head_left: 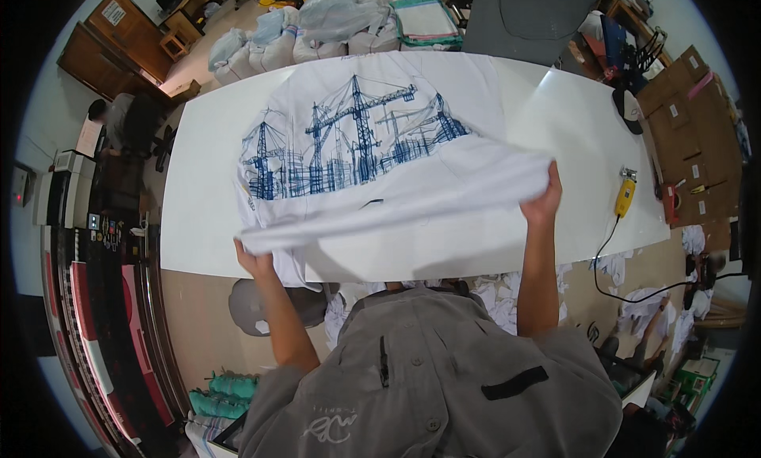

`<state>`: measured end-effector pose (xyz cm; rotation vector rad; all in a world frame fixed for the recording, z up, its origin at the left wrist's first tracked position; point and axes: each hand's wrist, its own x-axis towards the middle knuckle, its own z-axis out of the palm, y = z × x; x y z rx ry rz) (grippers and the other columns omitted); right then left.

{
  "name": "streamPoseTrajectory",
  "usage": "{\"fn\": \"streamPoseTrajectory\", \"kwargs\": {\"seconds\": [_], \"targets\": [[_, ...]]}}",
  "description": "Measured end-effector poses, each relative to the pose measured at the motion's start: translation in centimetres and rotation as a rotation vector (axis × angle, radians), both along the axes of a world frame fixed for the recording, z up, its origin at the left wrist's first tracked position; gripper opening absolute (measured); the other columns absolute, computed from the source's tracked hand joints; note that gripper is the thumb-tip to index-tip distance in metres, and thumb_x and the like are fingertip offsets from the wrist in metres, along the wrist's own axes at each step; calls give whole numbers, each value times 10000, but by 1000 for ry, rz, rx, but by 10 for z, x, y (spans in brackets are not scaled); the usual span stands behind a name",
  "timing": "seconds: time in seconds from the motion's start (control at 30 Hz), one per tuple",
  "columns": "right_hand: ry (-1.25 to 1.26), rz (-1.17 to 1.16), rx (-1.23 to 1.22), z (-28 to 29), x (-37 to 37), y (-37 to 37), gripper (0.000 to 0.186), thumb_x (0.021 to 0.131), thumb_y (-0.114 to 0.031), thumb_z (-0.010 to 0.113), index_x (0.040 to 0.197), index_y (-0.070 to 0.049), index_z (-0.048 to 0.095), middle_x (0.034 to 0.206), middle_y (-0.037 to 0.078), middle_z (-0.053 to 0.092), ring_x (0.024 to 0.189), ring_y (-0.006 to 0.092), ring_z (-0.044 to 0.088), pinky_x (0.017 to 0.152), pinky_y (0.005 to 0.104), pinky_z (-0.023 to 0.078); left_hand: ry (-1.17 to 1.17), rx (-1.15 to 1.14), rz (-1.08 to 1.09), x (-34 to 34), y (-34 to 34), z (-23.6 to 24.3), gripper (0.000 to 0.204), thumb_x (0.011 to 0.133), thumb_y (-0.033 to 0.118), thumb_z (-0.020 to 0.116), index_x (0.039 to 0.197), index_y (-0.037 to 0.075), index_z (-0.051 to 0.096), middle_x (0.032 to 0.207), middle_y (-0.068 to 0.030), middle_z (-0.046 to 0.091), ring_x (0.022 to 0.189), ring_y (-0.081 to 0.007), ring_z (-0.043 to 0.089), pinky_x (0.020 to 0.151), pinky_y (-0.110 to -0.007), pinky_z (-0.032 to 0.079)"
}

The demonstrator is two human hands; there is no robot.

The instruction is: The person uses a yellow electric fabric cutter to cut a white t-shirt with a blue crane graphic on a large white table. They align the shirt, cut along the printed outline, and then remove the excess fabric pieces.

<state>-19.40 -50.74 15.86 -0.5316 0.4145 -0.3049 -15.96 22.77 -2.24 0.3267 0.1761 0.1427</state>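
A white shirt (444, 180) printed with blue construction cranes and scaffolding lies across the white table (587, 196). Its near edge is lifted and stretched between my two hands, slightly blurred by motion. At the left end of that edge, my left hand (254, 260) is closed on the cloth, with the fingers partly hidden. Higher up on the right, my right hand (544, 198) grips the other end, thumb uppermost. The far part of the shirt rests flat on the tabletop.
On the table's right lies a yellow hand tool (625, 196) with a metal head and black cord; a black-and-white cap (627, 111) sits at the far right edge. Stuffed sacks (313, 42) stand beyond the table. Cardboard (686, 133) lines the right; white cloth scraps (495, 299) litter the floor.
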Motion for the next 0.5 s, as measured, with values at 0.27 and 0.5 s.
{"fn": "streamPoseTrajectory", "kwargs": {"seconds": [0.27, 0.5], "targets": [[-262, -167, -132, 146, 266, -123, 515, 1109, -353, 544, 1512, -39, 480, 1583, 201, 487, 1443, 397, 470, 1233, 669, 322, -114, 1092, 442, 335, -10, 310, 466, 1030, 382, 689, 1297, 1, 701, 1113, -77, 701, 1045, -187, 641, 947, -361, 518], [-848, -277, -438, 307, 157, -69, 559, 1124, -321, 456, 1536, 51, 395, 1615, 246, 416, 1496, 410, 398, 1272, 597, 292, -360, 1492, 1441, 203, 1, 509, 454, 1019, 299, 710, 1300, -57, 688, 1232, -149, 738, 1043, -255, 725, 923, -398, 591]]}}
